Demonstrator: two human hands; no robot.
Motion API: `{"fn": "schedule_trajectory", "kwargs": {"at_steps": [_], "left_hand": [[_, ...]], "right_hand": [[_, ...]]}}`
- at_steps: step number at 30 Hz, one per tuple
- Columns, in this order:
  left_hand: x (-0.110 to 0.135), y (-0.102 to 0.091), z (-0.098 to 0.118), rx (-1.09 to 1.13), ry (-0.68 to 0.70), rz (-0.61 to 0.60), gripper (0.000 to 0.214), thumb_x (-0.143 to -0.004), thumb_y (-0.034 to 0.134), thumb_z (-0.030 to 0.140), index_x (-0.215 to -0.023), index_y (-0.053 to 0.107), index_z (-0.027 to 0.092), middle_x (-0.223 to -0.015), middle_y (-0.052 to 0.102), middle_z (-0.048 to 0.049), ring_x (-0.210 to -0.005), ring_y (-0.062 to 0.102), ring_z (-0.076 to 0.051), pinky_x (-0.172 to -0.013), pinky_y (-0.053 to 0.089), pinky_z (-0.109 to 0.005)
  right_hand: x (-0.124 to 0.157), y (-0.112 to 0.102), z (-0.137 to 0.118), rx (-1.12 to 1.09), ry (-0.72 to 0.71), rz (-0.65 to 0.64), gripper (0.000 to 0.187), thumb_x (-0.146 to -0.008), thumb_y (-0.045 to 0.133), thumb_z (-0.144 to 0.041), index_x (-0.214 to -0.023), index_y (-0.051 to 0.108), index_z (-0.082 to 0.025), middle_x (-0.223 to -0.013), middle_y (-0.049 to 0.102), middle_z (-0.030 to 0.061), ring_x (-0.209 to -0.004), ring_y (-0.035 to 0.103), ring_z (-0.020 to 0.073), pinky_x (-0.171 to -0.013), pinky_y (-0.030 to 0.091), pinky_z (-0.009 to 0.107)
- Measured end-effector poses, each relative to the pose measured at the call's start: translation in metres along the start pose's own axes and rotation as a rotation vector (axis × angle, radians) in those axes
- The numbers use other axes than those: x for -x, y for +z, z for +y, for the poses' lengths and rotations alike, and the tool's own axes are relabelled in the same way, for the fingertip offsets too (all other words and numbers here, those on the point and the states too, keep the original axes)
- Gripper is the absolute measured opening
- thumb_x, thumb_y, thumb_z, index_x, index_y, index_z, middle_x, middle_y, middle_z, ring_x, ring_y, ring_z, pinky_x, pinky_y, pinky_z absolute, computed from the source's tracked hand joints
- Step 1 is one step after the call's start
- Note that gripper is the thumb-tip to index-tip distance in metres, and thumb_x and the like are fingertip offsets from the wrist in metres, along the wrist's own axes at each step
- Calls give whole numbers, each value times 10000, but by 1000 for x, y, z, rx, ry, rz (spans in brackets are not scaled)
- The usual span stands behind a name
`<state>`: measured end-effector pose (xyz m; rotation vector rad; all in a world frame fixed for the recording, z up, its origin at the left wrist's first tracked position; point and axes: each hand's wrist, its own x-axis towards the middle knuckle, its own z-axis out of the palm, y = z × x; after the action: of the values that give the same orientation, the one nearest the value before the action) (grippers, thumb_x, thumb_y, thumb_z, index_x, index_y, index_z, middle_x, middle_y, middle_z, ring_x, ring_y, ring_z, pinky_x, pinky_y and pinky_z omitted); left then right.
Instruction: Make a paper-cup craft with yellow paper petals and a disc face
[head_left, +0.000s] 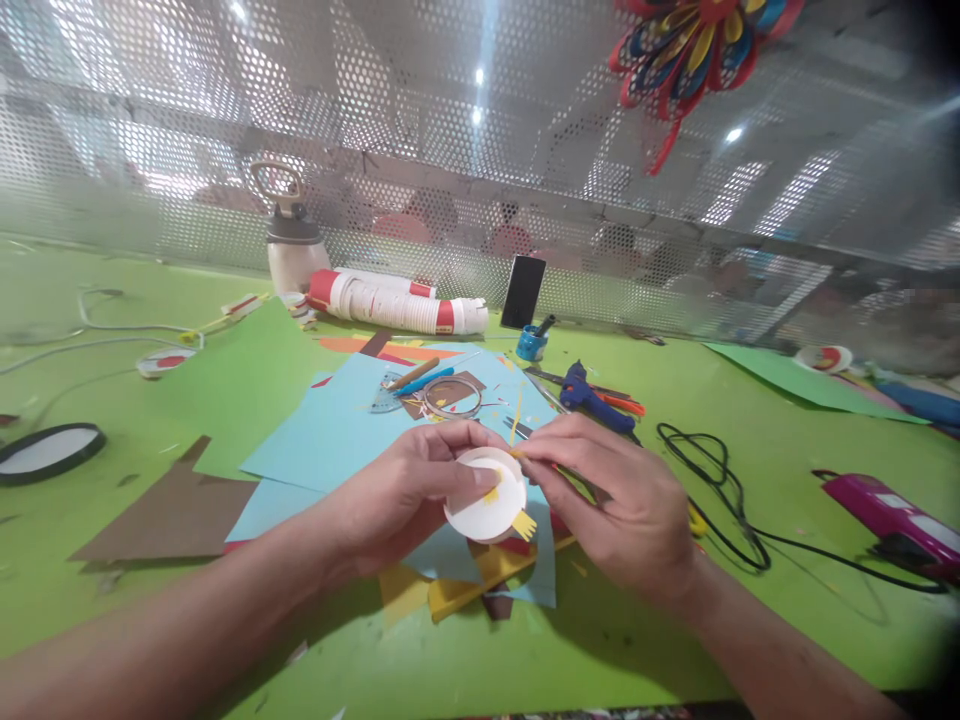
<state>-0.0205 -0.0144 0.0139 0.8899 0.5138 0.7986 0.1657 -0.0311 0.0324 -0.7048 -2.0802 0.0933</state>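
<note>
"One white paper disc (469, 515) in hand; which step do you make it?"

"Fixing yellow trim to the rim, I'd judge. The left hand (420, 478) is at the disc's nine o'clock, thumb pressed on its face over a yellow patch (492, 493), the other fingers mostly hidden behind. The right hand (615, 490), toward three o'clock, has thumb and forefinger pinching a narrow yellow scrap (516, 453) at the rim, near one o'clock."

"And the fringed yellow piece (525, 525)?"

"Just one showing, jutting out at four o'clock (whether it's glued, I can't tell). The next move seems to call for a steady left thumb and a careful press of that scrap against the edge."

"Count the rest for me, with the disc as the dial's centre."

"One blue glue gun (589, 398) between one and two; one smartphone (523, 292) and one blue pot (531, 347) just past twelve; one magenta handheld device (896, 515) at three. At eleven, two pens, a brown pen (412, 377) and a blue pen (429, 382); beyond them, at least two nested stacks of paper cups (394, 305). The light-blue paper sheets (300, 440) overlap too much to count"
</note>
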Motion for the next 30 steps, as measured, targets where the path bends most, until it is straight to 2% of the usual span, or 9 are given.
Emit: {"fn": "schedule_trajectory", "kwargs": {"at_steps": [7,12,19,26,30], "left_hand": [[0,0,-1,7,-13,-1,171,-718,649,80,-880,605,114,-714,661,-54,-574,610,-116,-533,486,-206],[-1,0,-1,-23,-24,20,173,-702,655,86,-868,612,108,-731,658,-50,-596,606,-114,-547,485,-209],[-2,2,-3,-181,-66,191,185,-684,615,105,-868,600,110,-721,636,-47,-591,575,-119,-555,464,-238],[-5,4,-6,-476,-3,358,257,-669,587,135,-927,587,133,-686,603,-16,-566,529,-113,-521,380,-233],[-7,4,-6,-573,3,389,291,-675,567,141,-965,586,136,-677,592,-7,-546,497,-108,-497,342,-229]], "right_hand": [[-1,2,1,-65,86,-14,119,-806,576,-24,-859,668,-77,-786,636,76,-735,589,130,-663,489,258],[0,2,2,-118,202,-46,86,-826,569,-77,-818,651,-104,-747,609,52,-678,560,127,-621,472,268],[1,-4,5,-181,399,-69,104,-857,560,-167,-797,642,-148,-708,583,20,-636,537,121,-582,453,258],[2,3,6,-89,390,-129,83,-832,586,-152,-786,654,-146,-718,615,23,-634,549,119,-583,443,250],[2,6,7,-15,374,-148,94,-825,584,-140,-773,663,-145,-716,629,29,-649,563,127,-596,445,255]]}}
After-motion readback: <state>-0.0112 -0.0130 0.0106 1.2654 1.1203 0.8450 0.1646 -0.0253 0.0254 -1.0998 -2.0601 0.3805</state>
